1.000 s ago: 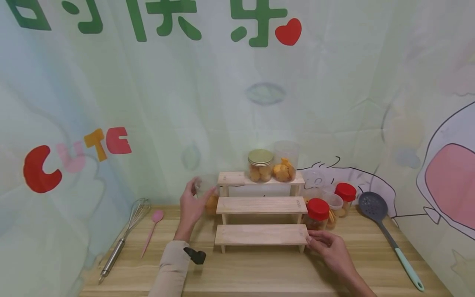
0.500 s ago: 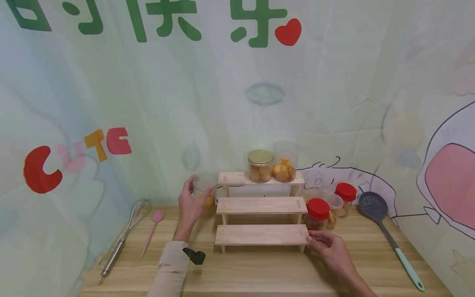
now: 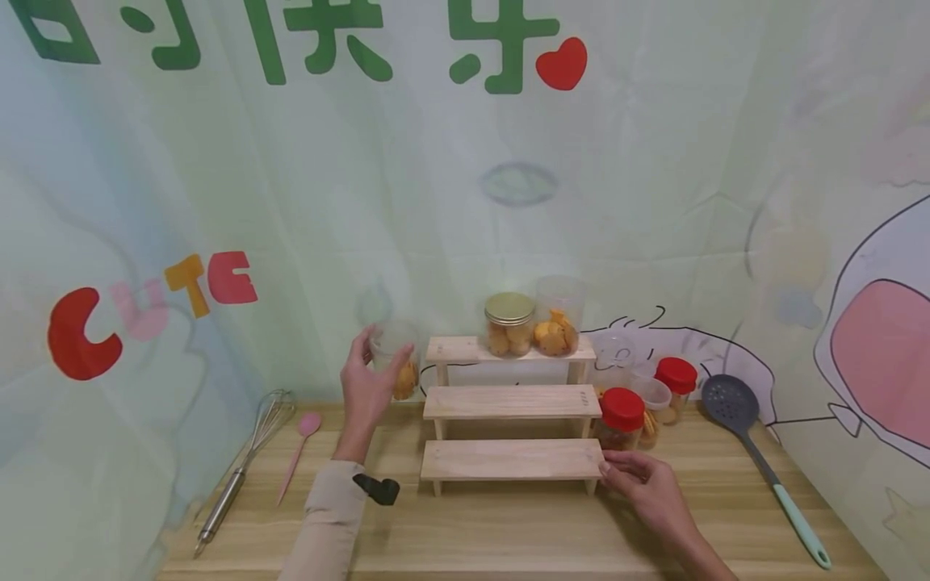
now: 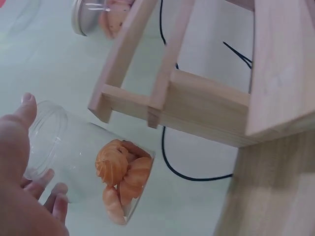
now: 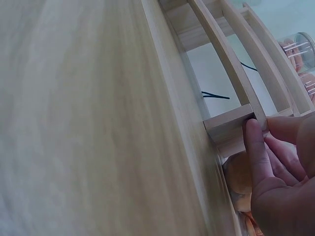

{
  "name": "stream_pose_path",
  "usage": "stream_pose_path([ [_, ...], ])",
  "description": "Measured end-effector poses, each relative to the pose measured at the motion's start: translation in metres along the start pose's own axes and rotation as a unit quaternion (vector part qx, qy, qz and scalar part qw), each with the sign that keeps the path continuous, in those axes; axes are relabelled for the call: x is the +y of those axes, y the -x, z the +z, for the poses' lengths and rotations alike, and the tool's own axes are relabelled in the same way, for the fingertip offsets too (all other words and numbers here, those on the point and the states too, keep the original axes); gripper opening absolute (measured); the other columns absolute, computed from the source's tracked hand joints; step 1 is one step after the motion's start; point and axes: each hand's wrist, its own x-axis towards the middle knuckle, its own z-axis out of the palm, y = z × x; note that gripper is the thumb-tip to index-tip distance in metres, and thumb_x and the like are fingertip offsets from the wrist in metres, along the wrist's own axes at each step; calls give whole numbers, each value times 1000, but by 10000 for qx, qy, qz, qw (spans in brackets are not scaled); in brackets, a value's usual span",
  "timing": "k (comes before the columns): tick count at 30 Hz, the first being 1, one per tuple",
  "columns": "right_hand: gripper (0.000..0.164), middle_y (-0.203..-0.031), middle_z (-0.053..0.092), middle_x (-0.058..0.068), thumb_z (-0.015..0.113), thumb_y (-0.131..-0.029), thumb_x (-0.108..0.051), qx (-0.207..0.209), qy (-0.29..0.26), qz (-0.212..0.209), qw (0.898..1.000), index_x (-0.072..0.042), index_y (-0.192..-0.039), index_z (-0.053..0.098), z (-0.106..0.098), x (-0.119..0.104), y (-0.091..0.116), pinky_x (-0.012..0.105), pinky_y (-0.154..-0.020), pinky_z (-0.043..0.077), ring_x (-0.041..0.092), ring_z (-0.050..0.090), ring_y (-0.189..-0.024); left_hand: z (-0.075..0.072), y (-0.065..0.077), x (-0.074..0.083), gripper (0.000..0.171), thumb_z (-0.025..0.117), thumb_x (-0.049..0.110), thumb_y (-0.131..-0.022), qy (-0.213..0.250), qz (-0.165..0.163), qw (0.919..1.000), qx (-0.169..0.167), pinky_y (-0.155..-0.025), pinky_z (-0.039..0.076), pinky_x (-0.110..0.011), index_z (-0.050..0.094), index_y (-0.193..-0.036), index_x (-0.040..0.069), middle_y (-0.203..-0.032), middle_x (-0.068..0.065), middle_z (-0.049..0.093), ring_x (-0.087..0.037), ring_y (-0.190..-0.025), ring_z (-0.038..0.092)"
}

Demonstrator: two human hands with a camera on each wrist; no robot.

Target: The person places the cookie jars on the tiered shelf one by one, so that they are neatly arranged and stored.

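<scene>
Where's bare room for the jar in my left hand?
Bare: top shelf left of the gold-lidded jar, middle shelf, bottom shelf short of your right hand, table in front of the stand. Crowded: right of the stand, where red-lidded jars bunch with clear tubs.

The leftmost jar is clear, its cookies golden-orange, the rack pale and grained, the spoon pink.

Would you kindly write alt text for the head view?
The left hand holds a clear jar of cookies beside a three-tier wooden stand; the right hand pinches the right end of its lowest tier. Two cookie jars sit on top; red-lidded jars stand to the right.
</scene>
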Motion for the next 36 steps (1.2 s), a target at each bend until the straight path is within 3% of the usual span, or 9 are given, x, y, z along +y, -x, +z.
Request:
stream_pose_path([
  [13,42,-114,74,16,77,-89,-20,19,135,-5,9999,1,-124,67,0,-1,-1,31,-81,61,20,73,-95,7,-18,53,86,81,56,-78,318,474,9981,220,-110,42,-53,47,-148,19,-144,-6,56,-26,-133,50],
  [21,42,-114,74,16,77,-89,-19,47,145,20,9999,1,-124,67,0,-2,0,30,-80,61,20,73,-95,25,-20,82,85,81,56,-78,683,584,9960,4,-111,42,-49,46,-149,22,-143,-2,56,-23,-134,49],
  [28,42,-111,74,18,77,-89,-18,48,134,-98,9998,4,-123,67,0,-2,1,31,-79,62,19,74,-91,50,-17,88,84,81,53,-80,904,442,9947,-231,-112,43,-46,47,-149,18,-142,-3,57,-23,-132,51],
  [36,41,-111,74,16,77,-89,-19,54,187,-26,9998,2,-123,67,1,-2,1,30,-79,62,19,74,-91,77,-20,82,87,75,62,-81,809,120,9959,-394,-114,42,-45,45,-151,19,-149,-4,52,-25,-138,48],
])
